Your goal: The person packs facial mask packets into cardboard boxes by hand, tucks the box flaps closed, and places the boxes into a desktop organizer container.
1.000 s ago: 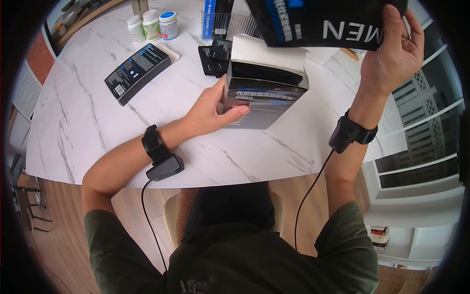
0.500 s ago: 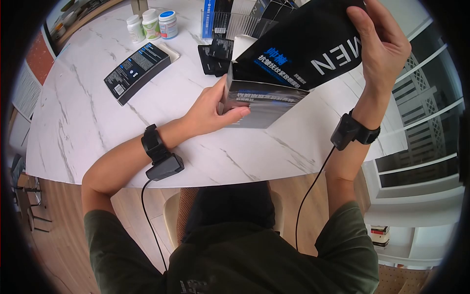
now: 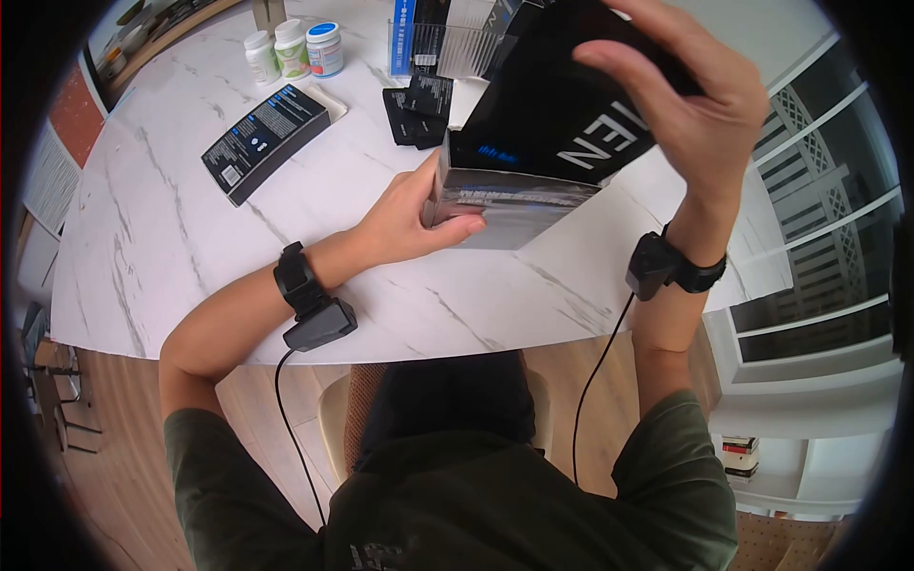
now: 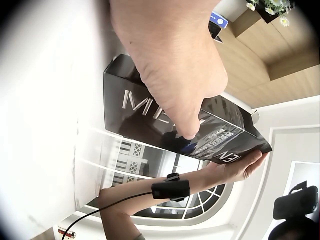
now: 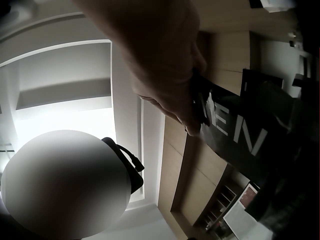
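Note:
My left hand (image 3: 409, 214) grips the left side of a dark grey box (image 3: 533, 214), its thumb lying across the front. The box stands on the white marbled table with its top open. My right hand (image 3: 700, 114) holds the upper end of a black pouch (image 3: 533, 105) with white lettering, thumb on the near face. Tilted, the pouch has its lower end inside the box mouth, where that end is hidden. In the left wrist view, large silver letters show on the box (image 4: 117, 105). White letters show on the pouch (image 5: 240, 132) in the right wrist view.
Behind the box lie several small black packets (image 3: 419, 119). A flat black box (image 3: 267, 138) with an open end flap lies to the left. Beyond it stand three supplement bottles (image 3: 293, 52). A clear organizer (image 3: 462, 48) with upright boxes stands at the back.
My right hand has brought the pouch down and to the left, from above the box into its mouth. My left hand has stayed still on the box.

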Demonstrator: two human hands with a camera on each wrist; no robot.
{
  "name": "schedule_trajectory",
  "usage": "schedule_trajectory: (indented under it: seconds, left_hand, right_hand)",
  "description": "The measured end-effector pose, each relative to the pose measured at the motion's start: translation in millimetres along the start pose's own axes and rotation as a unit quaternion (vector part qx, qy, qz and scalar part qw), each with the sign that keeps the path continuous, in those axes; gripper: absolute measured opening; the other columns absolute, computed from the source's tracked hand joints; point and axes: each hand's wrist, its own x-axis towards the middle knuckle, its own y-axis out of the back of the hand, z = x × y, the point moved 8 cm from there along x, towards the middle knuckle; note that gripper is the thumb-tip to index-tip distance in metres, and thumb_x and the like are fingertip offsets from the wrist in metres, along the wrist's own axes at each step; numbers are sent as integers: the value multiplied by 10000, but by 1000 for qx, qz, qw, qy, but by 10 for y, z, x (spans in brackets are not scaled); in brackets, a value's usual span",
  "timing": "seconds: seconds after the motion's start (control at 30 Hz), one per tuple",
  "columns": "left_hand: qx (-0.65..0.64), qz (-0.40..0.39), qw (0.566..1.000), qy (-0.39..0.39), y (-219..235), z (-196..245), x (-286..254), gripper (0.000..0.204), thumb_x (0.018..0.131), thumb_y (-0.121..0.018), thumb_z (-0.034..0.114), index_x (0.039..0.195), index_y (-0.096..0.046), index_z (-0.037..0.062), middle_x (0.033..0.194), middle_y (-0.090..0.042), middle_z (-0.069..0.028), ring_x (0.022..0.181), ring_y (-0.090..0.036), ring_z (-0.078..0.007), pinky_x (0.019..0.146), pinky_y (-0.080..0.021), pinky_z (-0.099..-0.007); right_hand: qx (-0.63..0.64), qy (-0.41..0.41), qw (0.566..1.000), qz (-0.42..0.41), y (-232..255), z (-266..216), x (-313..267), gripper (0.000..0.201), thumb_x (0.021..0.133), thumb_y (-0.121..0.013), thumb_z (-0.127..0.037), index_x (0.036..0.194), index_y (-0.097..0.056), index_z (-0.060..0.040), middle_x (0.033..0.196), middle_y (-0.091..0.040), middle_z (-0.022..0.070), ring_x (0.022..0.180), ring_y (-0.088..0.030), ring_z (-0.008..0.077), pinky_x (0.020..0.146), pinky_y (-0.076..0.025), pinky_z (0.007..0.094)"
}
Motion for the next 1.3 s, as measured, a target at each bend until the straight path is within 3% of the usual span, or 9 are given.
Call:
schedule_trajectory:
  seconds: [0.07,0.13,0.53,0.7,0.93,1.03,1.13,1.2,1.3]
  left_hand:
    - [0,3,1000,-4,1,4,-4,564,781,-693,188,1224,-396,3,992,-636,-161,890,-636,-233,787,-477,-319]
    - [-1,5,1000,-7,0,6,-1,557,782,-693,183,1220,-399,3,987,-636,-157,885,-634,-230,783,-477,-318]
    - [6,18,999,-26,21,39,-2,578,795,-683,190,1250,-379,4,987,-628,-151,889,-618,-207,786,-473,-314]
    - [-3,9,1000,-2,23,2,0,551,802,-678,185,1233,-385,6,994,-619,-134,892,-603,-171,774,-471,-300]
    - [-15,13,1000,-7,19,34,-5,548,798,-680,160,1235,-385,13,997,-608,-102,889,-584,-139,765,-468,-289]
    - [-26,13,1000,4,15,15,-3,557,801,-676,165,1248,-379,14,1000,-611,-109,892,-587,-145,773,-468,-289]
    - [-6,23,999,-21,29,26,-1,567,806,-671,170,1261,-370,13,1006,-614,-118,891,-593,-152,776,-472,-291]
    - [-9,19,1000,-21,23,23,4,568,809,-668,178,1263,-370,11,1005,-617,-127,893,-597,-159,778,-474,-294]
    - [-15,27,999,-29,23,20,2,567,807,-671,180,1259,-373,11,998,-619,-129,895,-598,-161,777,-475,-295]
  right_hand:
    - [-16,-18,1000,16,-76,-96,10,264,707,-721,2,965,-670,18,838,-690,122,673,-648,124,613,-498,204]
    - [-62,29,992,-102,-225,-115,-8,194,792,-673,-77,981,-675,-36,873,-688,40,693,-611,91,632,-473,200]
    - [58,-50,968,-241,-565,97,-247,260,764,-685,-154,1008,-664,-68,895,-673,114,719,-636,251,653,-512,301]
    - [45,-19,959,-280,-623,46,-285,481,780,-681,-241,1205,-547,-60,1182,-567,153,1050,-553,297,877,-444,339]
    - [-3,-24,953,-303,-721,119,-463,594,814,-634,-379,1299,-460,-84,1254,-515,161,1157,-486,318,974,-384,356]
    - [23,-48,953,-299,-694,143,-430,526,825,-629,-348,1265,-501,-90,1246,-521,160,1151,-490,321,968,-387,358]
    - [49,-15,962,-269,-587,153,-341,331,836,-624,-269,1091,-592,-60,1210,-544,149,1029,-554,305,876,-442,343]
    - [57,-98,939,-324,-586,205,-345,159,815,-630,-165,875,-588,-24,1153,-574,126,863,-578,269,751,-470,321]
    - [66,-60,947,-309,-596,171,-343,139,780,-647,-107,783,-542,-16,1115,-591,104,772,-561,237,680,-463,305]
